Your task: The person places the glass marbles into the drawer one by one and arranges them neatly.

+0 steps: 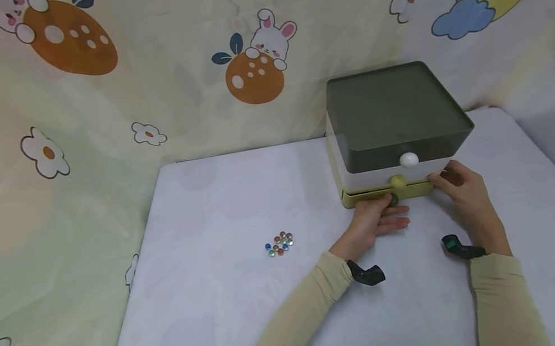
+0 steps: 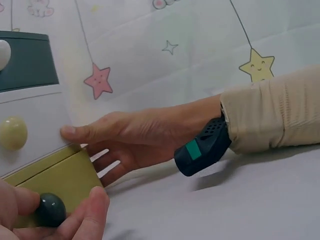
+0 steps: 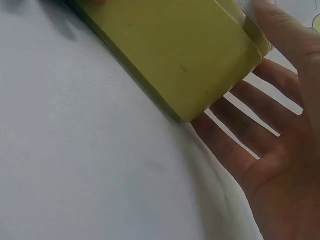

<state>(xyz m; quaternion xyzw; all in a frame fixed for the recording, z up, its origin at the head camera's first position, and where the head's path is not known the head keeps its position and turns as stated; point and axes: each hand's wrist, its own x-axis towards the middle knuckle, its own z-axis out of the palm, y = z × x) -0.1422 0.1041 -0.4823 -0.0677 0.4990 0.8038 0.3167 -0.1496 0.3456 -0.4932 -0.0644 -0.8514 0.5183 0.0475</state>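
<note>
A small chest of stacked drawers has a dark green top tier, a white middle tier and a yellow-green bottom drawer. My left hand pinches the dark round knob on that bottom drawer between thumb and fingers. At the chest's right front corner is my right hand. Its thumb touches the white front, while its fingers reach straight along the right side in the right wrist view. The bottom drawer looks nearly closed, with a thin gap along its upper edge; its inside is hidden.
A cluster of several coloured glass marbles lies left of the hands on the white-covered table. A printed cloth with rabbits and flowers hangs behind the table. A white knob and a yellow knob stick out above.
</note>
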